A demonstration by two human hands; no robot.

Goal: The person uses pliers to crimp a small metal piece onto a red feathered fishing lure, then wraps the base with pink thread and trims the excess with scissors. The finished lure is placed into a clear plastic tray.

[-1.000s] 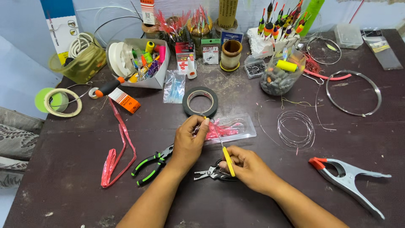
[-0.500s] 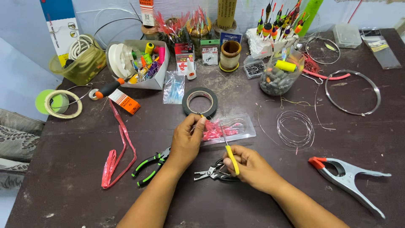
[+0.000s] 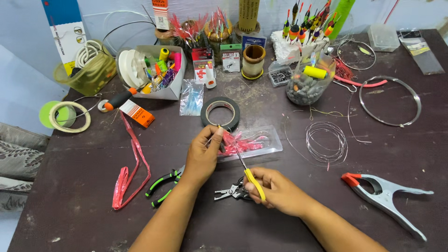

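My left hand (image 3: 203, 156) pinches a small lure with a pink tinsel tail (image 3: 229, 139) just in front of a clear plastic packet (image 3: 261, 142) that holds more pink tinsel. My right hand (image 3: 275, 189) grips a thin tool with a yellow handle (image 3: 254, 183), and its metal tip points up and left to the lure. Under my right hand lie small metal pliers (image 3: 228, 191). Green-handled pliers (image 3: 161, 186) rest on the dark table (image 3: 84, 186) beside my left wrist.
A black tape roll (image 3: 220, 113) lies behind my hands. A coil of thin wire (image 3: 326, 143) and a large spring clamp (image 3: 387, 196) are at the right. A red ribbon (image 3: 128, 170) trails at the left. Boxes, floats and jars crowd the back edge.
My hands and the yellow-handled tool have barely shifted. The tool's tip has stayed at the pink lure, and my left fingers have tightened slightly on it.
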